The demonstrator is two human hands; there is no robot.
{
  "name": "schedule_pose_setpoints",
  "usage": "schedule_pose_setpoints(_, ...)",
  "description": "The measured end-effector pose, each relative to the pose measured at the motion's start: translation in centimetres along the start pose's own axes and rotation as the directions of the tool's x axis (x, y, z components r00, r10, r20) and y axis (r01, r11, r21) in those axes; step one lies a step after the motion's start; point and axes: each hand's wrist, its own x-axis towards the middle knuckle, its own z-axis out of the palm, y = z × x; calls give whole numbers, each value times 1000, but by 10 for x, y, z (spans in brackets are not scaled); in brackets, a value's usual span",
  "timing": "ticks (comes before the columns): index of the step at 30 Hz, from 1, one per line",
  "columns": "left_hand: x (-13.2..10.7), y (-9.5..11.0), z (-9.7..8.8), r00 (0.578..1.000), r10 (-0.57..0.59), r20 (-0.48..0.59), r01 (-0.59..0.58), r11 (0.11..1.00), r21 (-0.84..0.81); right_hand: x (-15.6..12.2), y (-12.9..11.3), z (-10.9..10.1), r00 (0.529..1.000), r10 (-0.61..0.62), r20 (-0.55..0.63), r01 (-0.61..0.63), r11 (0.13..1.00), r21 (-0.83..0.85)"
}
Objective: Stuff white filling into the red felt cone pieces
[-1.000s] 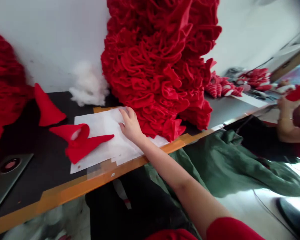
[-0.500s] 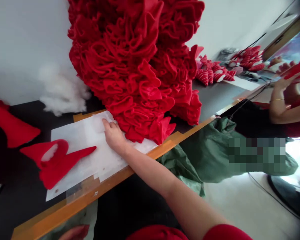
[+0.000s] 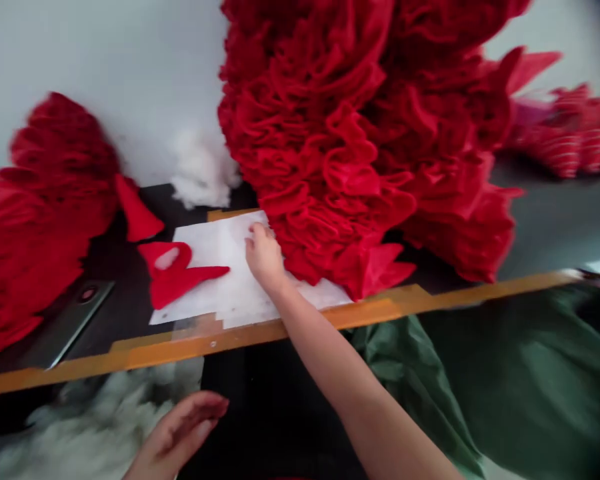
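My right hand (image 3: 265, 257) reaches over the white paper (image 3: 230, 300) on the table, close beside a tall pile of ruffled red felt pieces (image 3: 325, 193). Its fingers are loosely bent and a little apart, and nothing shows in them. Left of it, a red felt piece (image 3: 175, 283) with a pointed end and a white oval patch lies on the paper. My left hand (image 3: 180, 430) hangs low in front of the table edge, above white stuffing (image 3: 95, 427). Its fingers are half curled, the thumb stands apart, and I see nothing held.
A second red pile (image 3: 45, 220) stands at the left, with a phone (image 3: 80, 320) near it. White fluff (image 3: 203, 170) sits against the wall. Striped red items (image 3: 570, 133) lie at the far right. Green cloth (image 3: 430, 380) hangs below the taped table edge (image 3: 180, 350).
The view has swung left, bringing the left pile, phone and stuffing into sight, and the co-worker is out of view. My left hand has risen into view. My right hand stays by the red pile.
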Motion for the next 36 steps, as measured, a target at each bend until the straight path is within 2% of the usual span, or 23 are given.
schedule_pose_setpoints(4, -15, 14, 2, 998, 60, 12, -61, 998, 33, 1, 4, 3, 998, 40, -56, -29, 982, 186)
schedule_pose_setpoints(9, -37, 23, -23, 994, 87, 61, -94, 988, 124, 1, 11, 10, 990, 108, -95, -64, 923, 379)
schedule_pose_setpoints(12, -42, 42, -39, 984, 169, 62, -179, 946, 271, 3, 15, 13, 985, 154, -77, -95, 859, 503)
schedule_pose_setpoints(15, -34, 71, -46, 956, 291, 37, -281, 872, 401, 5, 18, 14, 982, 176, -69, -107, 822, 559)
schedule_pose_setpoints(17, -17, 96, -44, 910, 413, 33, -374, 784, 495, 5, 18, 14, 982, 182, -45, -118, 789, 603)
schedule_pose_setpoints(18, -4, 110, -42, 870, 491, 41, -430, 717, 548, 5, 18, 13, 983, 181, -26, -125, 768, 628)
schedule_pose_setpoints(20, 32, 142, -35, 761, 645, 73, -519, 537, 665, 5, 17, 11, 985, 171, 21, -139, 720, 680)
schedule_pose_setpoints(21, 53, 159, -31, 703, 706, 80, -528, 443, 725, 4, 16, 10, 986, 161, 48, -148, 694, 705)
schedule_pose_setpoints(23, 98, 191, -24, 614, 778, 132, -514, 267, 816, 3, 15, 5, 985, 138, 104, -169, 641, 749)
schedule_pose_setpoints(25, 139, 216, -17, 586, 769, 256, -529, 123, 840, 3, 15, 1, 980, 125, 153, -197, 591, 782)
schedule_pose_setpoints(27, 168, 231, -12, 636, 691, 344, -563, 111, 819, 3, 17, -2, 973, 137, 185, -230, 547, 805)
schedule_pose_setpoints(29, 184, 236, -10, 705, 602, 374, -582, 190, 791, 4, 19, -3, 965, 170, 200, -260, 514, 817)
schedule_pose_setpoints(31, 190, 236, -12, 759, 561, 330, -556, 295, 777, 4, 19, -2, 956, 221, 191, -278, 491, 825)
schedule_pose_setpoints(34, 190, 232, -17, 786, 579, 214, -520, 434, 736, 2, 14, 0, 958, 259, 122, -241, 498, 833)
schedule_pose_setpoints(36, 188, 229, -17, 792, 583, 180, -521, 492, 698, 0, 9, 1, 978, 196, 74, -170, 542, 823)
